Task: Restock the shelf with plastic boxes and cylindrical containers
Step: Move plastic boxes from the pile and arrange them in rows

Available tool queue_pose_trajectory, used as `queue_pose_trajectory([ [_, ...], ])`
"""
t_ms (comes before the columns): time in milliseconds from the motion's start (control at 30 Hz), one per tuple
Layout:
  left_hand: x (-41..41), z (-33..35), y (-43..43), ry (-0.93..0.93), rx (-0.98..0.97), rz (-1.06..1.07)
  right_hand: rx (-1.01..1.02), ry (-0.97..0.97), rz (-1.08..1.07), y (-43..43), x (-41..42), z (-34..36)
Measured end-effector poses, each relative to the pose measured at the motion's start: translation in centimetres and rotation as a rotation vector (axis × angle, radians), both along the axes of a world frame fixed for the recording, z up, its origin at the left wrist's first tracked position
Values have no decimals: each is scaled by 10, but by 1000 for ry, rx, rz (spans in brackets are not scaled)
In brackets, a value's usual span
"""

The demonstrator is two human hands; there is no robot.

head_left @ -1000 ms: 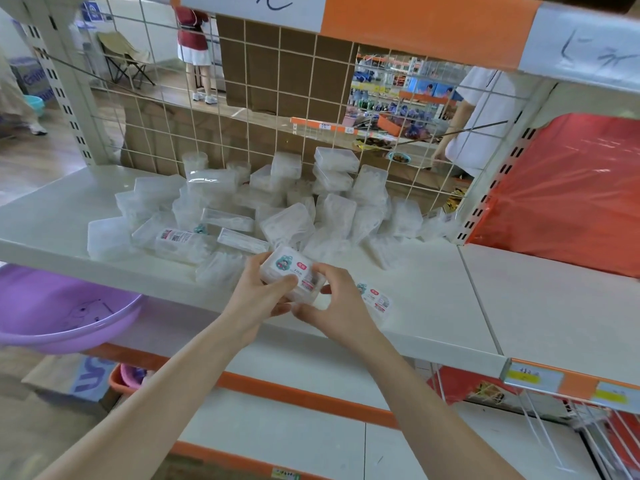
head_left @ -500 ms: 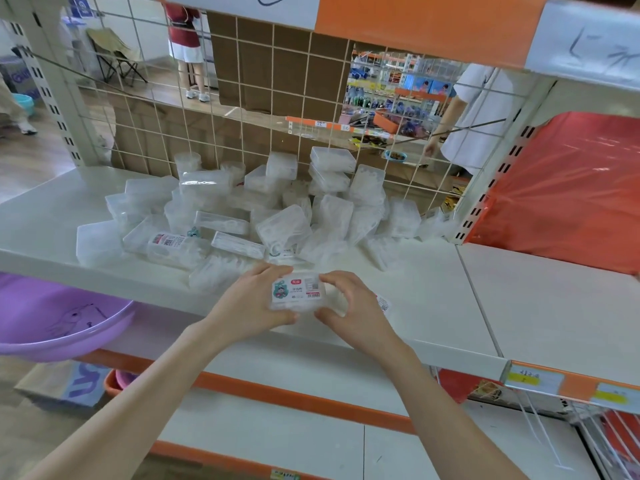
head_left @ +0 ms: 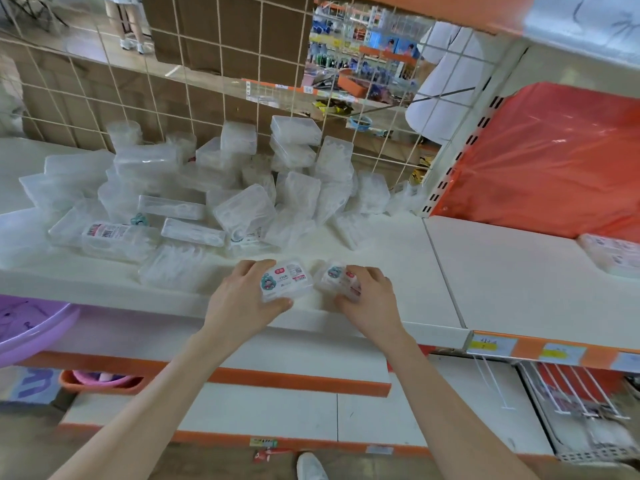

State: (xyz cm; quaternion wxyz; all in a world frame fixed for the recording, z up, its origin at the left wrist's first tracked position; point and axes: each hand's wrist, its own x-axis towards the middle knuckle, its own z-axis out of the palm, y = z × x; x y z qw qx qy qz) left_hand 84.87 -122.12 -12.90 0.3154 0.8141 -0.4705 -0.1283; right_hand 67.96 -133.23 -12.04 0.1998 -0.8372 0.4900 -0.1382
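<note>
Head cam, one view only, looking fwd & down.
We stand close to the white shelf [head_left: 381, 244], facing its wire-grid back [head_left: 223, 98]; wide lens bends the edges. Our left hand [head_left: 242, 299] and right hand [head_left: 370, 299] sit near frame centre, forearms running in from the bottom; floor [head_left: 214, 459] shows below.

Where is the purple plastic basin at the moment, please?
The purple plastic basin shows at the head view's far left, just below the front edge of the white shelf and above an orange tub.
</note>
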Motion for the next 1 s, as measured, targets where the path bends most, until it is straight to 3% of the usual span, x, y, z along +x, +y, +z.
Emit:
queue_pose_trajectory([
  [167,-13,8,-8,24,-13,-10,8,-162,-60,-2,-21,10],
  [367,-67,20,-25,-35,-39,-71,-3,-223,-71,-6,-90,19],
  [800,-329,24,-101,-31,-55,-375,-74,-285,-314,-27,-371,26],
  [1000,-407,26,-130,-38,-46,-466,-79,-303,-379,-41,-452,19],
])
